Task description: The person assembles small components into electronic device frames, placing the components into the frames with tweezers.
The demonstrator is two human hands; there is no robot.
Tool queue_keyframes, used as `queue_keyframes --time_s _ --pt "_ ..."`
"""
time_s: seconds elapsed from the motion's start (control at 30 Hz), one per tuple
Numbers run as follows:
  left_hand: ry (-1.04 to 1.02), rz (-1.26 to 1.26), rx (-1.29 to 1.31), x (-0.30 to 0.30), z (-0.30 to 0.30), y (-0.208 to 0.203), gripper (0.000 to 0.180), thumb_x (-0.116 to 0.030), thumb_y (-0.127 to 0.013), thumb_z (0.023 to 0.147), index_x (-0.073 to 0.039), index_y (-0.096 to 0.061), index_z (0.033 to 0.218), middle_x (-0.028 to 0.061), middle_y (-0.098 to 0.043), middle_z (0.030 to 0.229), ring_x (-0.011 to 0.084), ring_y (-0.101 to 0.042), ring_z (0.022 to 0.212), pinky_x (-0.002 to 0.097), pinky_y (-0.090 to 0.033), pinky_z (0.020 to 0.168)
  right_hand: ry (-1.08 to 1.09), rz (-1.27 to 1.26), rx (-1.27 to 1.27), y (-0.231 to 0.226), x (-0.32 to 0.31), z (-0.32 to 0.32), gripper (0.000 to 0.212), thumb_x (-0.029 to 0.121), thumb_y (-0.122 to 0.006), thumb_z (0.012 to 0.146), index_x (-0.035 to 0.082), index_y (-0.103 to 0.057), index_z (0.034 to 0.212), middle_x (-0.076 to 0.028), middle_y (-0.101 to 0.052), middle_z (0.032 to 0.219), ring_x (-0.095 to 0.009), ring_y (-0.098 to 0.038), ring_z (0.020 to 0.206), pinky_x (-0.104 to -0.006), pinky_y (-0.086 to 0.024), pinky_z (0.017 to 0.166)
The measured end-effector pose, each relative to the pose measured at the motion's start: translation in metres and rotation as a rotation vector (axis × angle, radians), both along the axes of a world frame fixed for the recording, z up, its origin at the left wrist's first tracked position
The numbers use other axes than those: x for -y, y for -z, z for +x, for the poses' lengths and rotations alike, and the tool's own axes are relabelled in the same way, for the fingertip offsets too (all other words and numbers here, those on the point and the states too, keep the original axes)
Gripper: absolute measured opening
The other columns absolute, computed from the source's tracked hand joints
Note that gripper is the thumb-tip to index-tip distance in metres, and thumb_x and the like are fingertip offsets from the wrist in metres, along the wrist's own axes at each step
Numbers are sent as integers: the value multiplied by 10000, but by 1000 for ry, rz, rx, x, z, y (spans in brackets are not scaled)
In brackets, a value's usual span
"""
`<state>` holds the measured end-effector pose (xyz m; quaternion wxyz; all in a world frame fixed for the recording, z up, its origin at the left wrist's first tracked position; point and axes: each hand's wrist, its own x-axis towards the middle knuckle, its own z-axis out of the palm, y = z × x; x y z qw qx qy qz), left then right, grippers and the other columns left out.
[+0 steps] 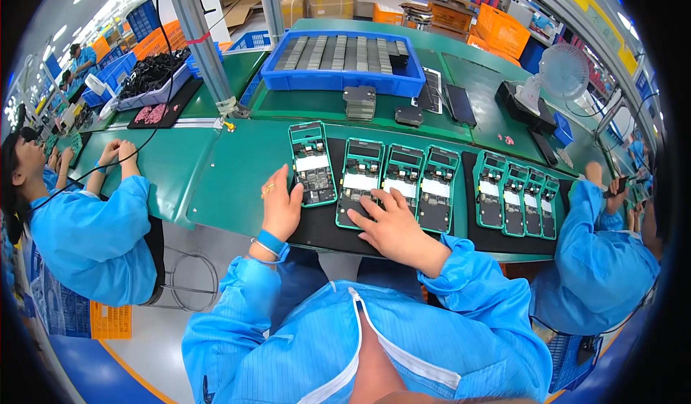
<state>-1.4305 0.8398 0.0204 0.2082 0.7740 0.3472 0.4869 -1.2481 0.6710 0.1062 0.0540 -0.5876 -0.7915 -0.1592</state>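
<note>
Several green carriers with open phone boards lie side by side on a black mat (324, 227) on the green bench. My left hand (282, 206) rests flat beside the leftmost carrier (312, 163), fingertips touching its left edge. My right hand (392, 224) lies with spread fingers on the lower end of the second carrier (359, 181). Two more carriers (419, 184) sit just right of it. Neither hand grips anything.
A blue tray (342, 80) of grey parts stands at the back, with a small grey stack (359, 103) before it. Another group of carriers (517, 199) lies to the right by a co-worker's sleeve (597, 260). Another person (93, 224) sits left. A white fan (561, 73) stands far right.
</note>
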Motion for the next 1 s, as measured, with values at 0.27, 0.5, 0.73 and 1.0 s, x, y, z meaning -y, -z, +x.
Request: queue_keyframes --time_s 0.27,0.5,0.73,1.0 --pt "5 -56 -84 -3 13 -2 522 -15 -542 820 18 -432 1330 231 -513 1269 404 -454 1165 459 -327 1023 -23 12 29 1 -5 2 430 262 -695 788 216 -604 1206 -98 -537 1227 -338 -433 1205 -544 -307 1029" --pt "60 -105 -16 4 3 -1 547 41 -466 809 -2 -423 1353 219 -521 1266 401 -454 1158 460 -344 1010 -66 24 -40 3 -15 9 353 230 -682 792 201 -655 1142 -128 -561 1154 -333 -458 1151 -519 -316 1020" --pt "45 -24 34 10 4 4 531 65 -448 817 0 -433 1345 221 -534 1241 393 -462 1148 459 -350 1007 -120 -16 -39 -15 -22 9 377 219 -729 739 189 -676 1110 -114 -535 1075 -323 -458 1077 -459 -366 960" --pt "10 8 23 15 8 0 517 60 -449 826 4 -435 1340 234 -536 1225 397 -464 1147 459 -359 1000 -149 -147 -85 -21 -30 16 396 221 -735 730 171 -674 1118 -107 -531 1019 -298 -462 1021 -414 -395 912"
